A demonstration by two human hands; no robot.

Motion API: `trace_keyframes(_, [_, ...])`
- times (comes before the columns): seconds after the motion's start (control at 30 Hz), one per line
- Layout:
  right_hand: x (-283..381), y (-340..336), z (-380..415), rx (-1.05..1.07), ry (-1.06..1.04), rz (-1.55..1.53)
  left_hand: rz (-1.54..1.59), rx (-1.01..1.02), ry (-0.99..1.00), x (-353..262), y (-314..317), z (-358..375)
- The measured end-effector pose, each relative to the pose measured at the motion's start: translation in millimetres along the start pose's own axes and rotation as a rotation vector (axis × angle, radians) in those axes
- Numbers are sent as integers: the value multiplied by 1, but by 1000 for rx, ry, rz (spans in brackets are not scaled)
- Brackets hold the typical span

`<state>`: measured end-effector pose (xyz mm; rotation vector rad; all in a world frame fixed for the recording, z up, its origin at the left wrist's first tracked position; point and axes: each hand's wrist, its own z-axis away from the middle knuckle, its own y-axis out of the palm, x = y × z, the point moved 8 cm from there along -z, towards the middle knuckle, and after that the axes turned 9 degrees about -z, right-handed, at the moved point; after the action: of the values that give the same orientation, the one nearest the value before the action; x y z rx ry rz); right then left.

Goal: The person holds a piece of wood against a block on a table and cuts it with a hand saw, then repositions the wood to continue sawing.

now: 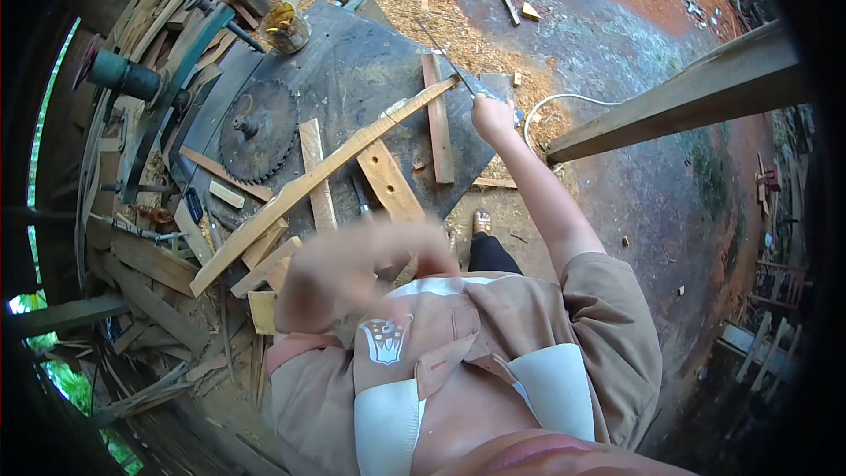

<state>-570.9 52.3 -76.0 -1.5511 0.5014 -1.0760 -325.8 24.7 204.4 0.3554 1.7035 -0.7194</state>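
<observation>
My right hand (493,119) is wrapped round the handle of a long, thin-bladed tool (449,60), its dark blade angled up and left over the far corner of the work table (352,62). Right beside the blade lies the end of a long, slightly curved wooden piece (326,167), which runs diagonally across the table and rests over other boards. Smeared by motion, my left hand (419,242) is in front of my chest, near a short board with holes (388,181); its fingers cannot be made out.
A toothed circular saw blade (258,130) lies at the table's left. Behind it stand a jar (286,31) and a green machine part (123,78). A reddish wooden bar (437,123) lies near the right edge. A wooden post (679,92) slants in from the right; sawdust (423,4) covers ground behind.
</observation>
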Motion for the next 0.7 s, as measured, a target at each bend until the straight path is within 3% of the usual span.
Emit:
trace_keyframes(0.03, [-4, 0, 2, 2, 12, 8, 59, -321, -117, 26, -31, 0])
trace_keyframes(0.07, [-4, 0, 4, -10, -14, 15, 43, -509, -179, 88, -62, -5])
trace_keyframes(0.1, [-4, 0, 6, -22, -41, 21, -141, -678, -417, 134, -96, -4])
trace_keyframes(0.2, [-6, -2, 12, -71, -64, 21, -836, -898, -860, 265, -153, 11])
trace_keyframes(0.3, [-10, -6, 26, -63, -60, 66, -1000, -737, -945, 321, -145, 3])
trace_keyframes(0.47, [-27, -15, 57, 5, -34, 18, -1286, -729, -878, 334, -128, 5])
trace_keyframes(0.57, [-34, -22, 70, -53, -75, -19, -1165, -689, -967, 342, -128, 6])
trace_keyframes(0.7, [-38, -24, 72, -50, -64, -59, -1203, -687, -936, 329, -126, 3])
